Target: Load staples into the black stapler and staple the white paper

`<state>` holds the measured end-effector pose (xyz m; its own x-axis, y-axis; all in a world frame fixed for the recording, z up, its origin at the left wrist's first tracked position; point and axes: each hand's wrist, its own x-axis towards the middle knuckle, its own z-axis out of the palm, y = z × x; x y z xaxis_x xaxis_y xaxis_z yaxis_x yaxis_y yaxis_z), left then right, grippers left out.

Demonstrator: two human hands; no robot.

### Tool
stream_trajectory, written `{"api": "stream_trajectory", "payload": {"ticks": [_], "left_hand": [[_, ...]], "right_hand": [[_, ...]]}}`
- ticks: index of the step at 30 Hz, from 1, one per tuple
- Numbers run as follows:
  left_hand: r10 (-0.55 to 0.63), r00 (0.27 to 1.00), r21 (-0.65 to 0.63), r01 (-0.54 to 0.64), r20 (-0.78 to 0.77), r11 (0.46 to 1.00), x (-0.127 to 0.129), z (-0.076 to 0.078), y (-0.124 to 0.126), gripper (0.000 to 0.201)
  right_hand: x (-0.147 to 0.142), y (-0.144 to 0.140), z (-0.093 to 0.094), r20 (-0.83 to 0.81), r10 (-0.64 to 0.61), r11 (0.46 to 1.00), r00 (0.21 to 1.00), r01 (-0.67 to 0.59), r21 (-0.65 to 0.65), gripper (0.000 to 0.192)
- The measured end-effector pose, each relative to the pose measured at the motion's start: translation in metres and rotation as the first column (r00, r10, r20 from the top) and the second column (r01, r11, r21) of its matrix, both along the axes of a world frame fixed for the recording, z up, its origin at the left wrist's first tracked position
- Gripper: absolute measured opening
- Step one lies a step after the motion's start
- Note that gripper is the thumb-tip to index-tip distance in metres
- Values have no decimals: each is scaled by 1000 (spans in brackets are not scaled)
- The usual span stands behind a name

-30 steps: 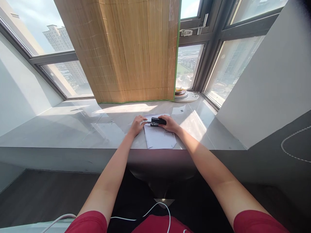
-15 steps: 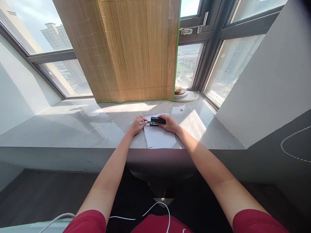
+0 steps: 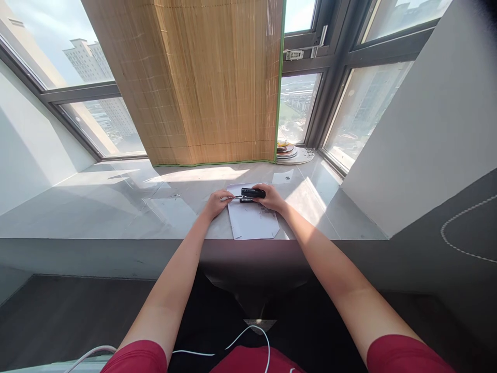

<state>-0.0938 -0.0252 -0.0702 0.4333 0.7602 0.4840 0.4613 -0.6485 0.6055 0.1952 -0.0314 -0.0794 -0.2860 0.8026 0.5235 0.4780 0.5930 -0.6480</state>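
A black stapler (image 3: 253,193) lies on its side or upright, I cannot tell which, above white paper sheets (image 3: 254,223) on the window sill. My right hand (image 3: 272,198) is closed around the stapler's right end. A thin metal part (image 3: 237,197) sticks out of its left end. My left hand (image 3: 218,202) pinches the tip of that metal part between thumb and fingers. Some of the stapler's right end is hidden behind my right fingers.
Small dark pieces (image 3: 288,177), perhaps staples, lie on the sill beyond my right hand. A stack of plates (image 3: 286,154) stands in the back corner. The bamboo blind (image 3: 217,93) hangs down near the sill. A white cable (image 3: 267,342) crosses in front of my body.
The view has shifted slightly. My left fingers have settled flatter around the tip of the stapler's metal part. My right hand keeps its hold on the stapler.
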Motion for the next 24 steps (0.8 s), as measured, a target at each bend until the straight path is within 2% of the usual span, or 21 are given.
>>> {"api": "stream_trajectory", "payload": {"ticks": [7,11,15,19,24], "left_hand": [[22,994,-2,-22,109,1000,0,-1,-2,16],[39,994,37,-43,98,998,0,0,-4,19],[-2,999,86,-1,38,996,3,1,-6,38],[1,999,108,-5,43,994,8,3,-8,40],[-121,992,162,113,38,980,16,5,-10,53]], "right_hand": [[7,-2,6,-165,15,999,986,-22,-36,40],[4,-5,8,-198,57,997,978,-65,-30,40],[-6,-10,12,-164,157,988,974,-155,21,39],[-12,-15,17,-117,217,975,969,-208,83,35],[-11,-19,23,-13,300,951,954,-298,80,30]]}}
